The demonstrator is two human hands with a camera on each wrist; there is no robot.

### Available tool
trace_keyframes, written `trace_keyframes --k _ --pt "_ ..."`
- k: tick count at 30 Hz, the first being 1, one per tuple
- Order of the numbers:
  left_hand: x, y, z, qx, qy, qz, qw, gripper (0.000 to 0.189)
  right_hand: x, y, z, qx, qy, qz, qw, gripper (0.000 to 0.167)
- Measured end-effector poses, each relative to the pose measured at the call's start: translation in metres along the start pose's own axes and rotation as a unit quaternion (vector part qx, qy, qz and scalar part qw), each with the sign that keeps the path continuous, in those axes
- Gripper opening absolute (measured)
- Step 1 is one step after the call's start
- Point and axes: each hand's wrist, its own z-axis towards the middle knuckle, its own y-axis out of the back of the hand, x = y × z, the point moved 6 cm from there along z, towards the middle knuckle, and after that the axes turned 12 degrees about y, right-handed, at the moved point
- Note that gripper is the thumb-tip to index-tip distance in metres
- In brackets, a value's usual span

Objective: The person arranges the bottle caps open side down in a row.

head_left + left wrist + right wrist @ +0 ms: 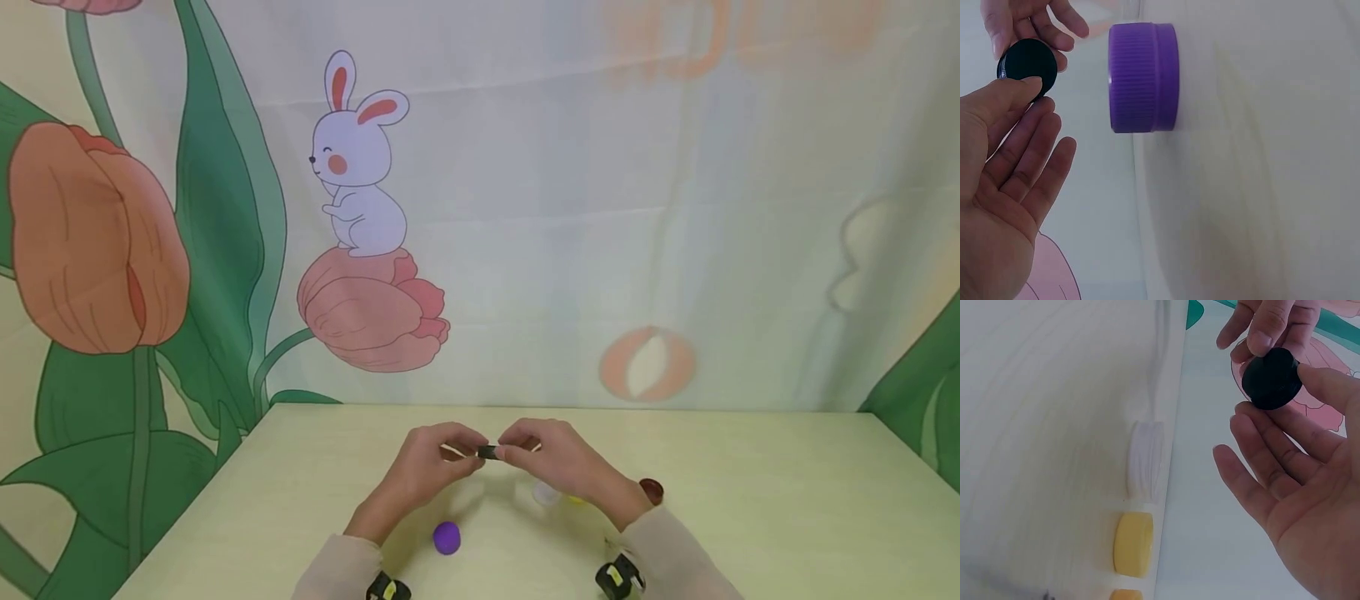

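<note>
Far left, cloth backdrop (555,200) behind the table (787,492): printed orange tulip (97,242), then a white rabbit (367,183) sitting on a pink tulip (367,321). Near side, my left sleeve (333,571), pale, black wrist device (388,588) just right of it. My left hand (431,458) comes in from the near left, pinching the dark cap (489,452) by its left side, thumb on the face, the other fingers loose and spread in the wrist view. Purple cap (447,538) sits on the table nearer me, below that hand and well apart from it; ridged side visible up close. Dark cap is round, held up off the table between my two hands, about mid-scene, touching both. My right hand (558,458) holds its right side, thumb on the edge, forefinger under, remaining fingers loosely out. White cap (546,493) on the table under my right hand, yellow cap (577,500) just right of it, mostly hidden in the head view. Second black device (618,577) at my right wrist, near side; red-brown cap (652,492) just beyond the forearm, partly covered; right sleeve (678,550) ends the row, same pale cloth
</note>
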Motion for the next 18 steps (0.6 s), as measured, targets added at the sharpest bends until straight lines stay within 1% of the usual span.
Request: trace_keyframes --k 8,18 --pt "-0.0006 0.0029 -0.0009 -0.006 0.004 -0.002 1.0000 0.012 0.0020 0.0029 -0.0011 -0.005 0.019 0.013 0.9997 0.018" --pt "-0.0008 0.0039 -0.0019 -0.009 0.010 0.002 0.9999 0.008 0.0024 0.0062 0.0008 -0.028 0.024 -0.010 0.9993 0.010"
